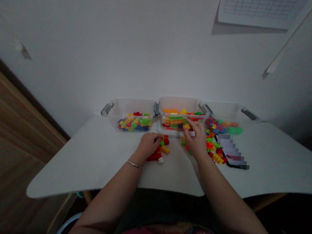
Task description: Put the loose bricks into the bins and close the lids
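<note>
My left hand [149, 144] rests curled on the white table [93, 155], its fingers closed over red bricks [156, 155] in a small loose pile. My right hand [197, 136] reaches to the front wall of the middle clear bin [182, 104], fingers pinched on a small yellow brick [187, 126]. That bin holds stacked orange, green and yellow bricks. More loose bricks [213, 149] lie to the right of my right hand.
A left clear bin [130, 106] holds small mixed coloured pieces. A right clear bin [226, 111] holds round coloured discs. A dark flat device [233, 152] lies on the table at right. A white wall stands right behind the bins.
</note>
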Demonstrator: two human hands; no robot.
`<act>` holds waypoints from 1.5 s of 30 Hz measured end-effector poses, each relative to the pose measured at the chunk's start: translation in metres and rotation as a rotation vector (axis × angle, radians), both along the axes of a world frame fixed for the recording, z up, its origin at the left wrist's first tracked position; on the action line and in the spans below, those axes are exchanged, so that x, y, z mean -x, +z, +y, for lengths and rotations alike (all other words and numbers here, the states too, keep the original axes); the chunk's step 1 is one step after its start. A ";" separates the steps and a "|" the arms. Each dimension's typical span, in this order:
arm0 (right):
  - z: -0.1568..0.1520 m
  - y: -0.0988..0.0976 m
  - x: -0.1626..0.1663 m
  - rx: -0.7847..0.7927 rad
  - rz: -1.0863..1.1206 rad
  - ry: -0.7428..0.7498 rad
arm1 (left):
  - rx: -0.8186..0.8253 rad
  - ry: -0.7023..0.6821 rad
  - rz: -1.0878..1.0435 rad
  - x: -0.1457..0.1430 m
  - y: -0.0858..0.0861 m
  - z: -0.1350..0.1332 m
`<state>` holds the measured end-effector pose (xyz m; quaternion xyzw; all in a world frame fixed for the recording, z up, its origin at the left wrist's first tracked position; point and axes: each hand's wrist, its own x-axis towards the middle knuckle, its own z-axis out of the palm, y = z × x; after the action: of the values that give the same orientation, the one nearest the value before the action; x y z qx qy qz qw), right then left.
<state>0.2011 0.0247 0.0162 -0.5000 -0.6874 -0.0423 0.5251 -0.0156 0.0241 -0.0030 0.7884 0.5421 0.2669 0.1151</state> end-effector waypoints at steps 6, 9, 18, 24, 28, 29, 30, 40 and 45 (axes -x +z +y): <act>0.034 0.033 -0.012 -0.046 0.071 -0.152 | -0.002 -0.002 -0.011 0.006 -0.006 0.000; 0.048 0.037 -0.008 0.042 0.021 -0.182 | -0.006 -0.005 -0.015 0.007 -0.008 0.001; 0.049 0.030 0.002 0.170 -0.186 -0.260 | -0.024 -0.008 -0.014 0.005 -0.010 0.001; 0.047 0.024 -0.004 0.137 -0.260 -0.215 | -0.023 -0.006 -0.006 0.003 -0.012 0.002; 0.049 0.022 -0.010 0.101 -0.265 -0.152 | -0.022 -0.005 0.004 0.004 -0.013 0.003; 0.050 0.021 -0.012 0.092 -0.257 -0.138 | -0.023 -0.006 0.002 0.004 -0.013 0.003; 0.051 0.021 -0.014 0.084 -0.241 -0.124 | -0.024 -0.009 0.000 0.004 -0.013 0.002; 0.030 0.015 -0.009 -0.103 0.243 -0.072 | -0.008 0.006 -0.009 0.000 -0.007 0.003; 0.012 -0.013 0.012 -0.016 0.104 0.134 | -0.013 -0.007 -0.021 -0.004 -0.005 0.004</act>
<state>0.1887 0.0364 0.0032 -0.4500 -0.6906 0.0134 0.5660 -0.0120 0.0282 -0.0081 0.7881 0.5364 0.2783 0.1168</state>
